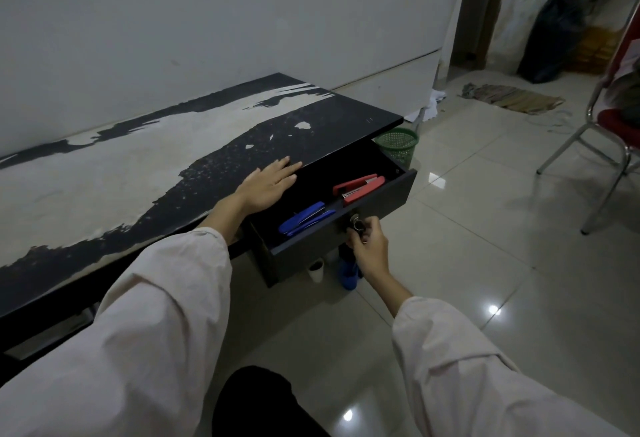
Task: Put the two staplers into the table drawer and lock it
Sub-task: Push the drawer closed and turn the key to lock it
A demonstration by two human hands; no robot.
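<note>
Drawer pulled open under the table's right end, black inside and out. Blue stapler lies near the front wall, red stapler just beyond it toward the right, apart. No readable markings on either. Left hand flat on the table, fingers spread. Right hand pinches the key in the drawer-front lock.

A green mesh basket stands near a red chair.
</note>
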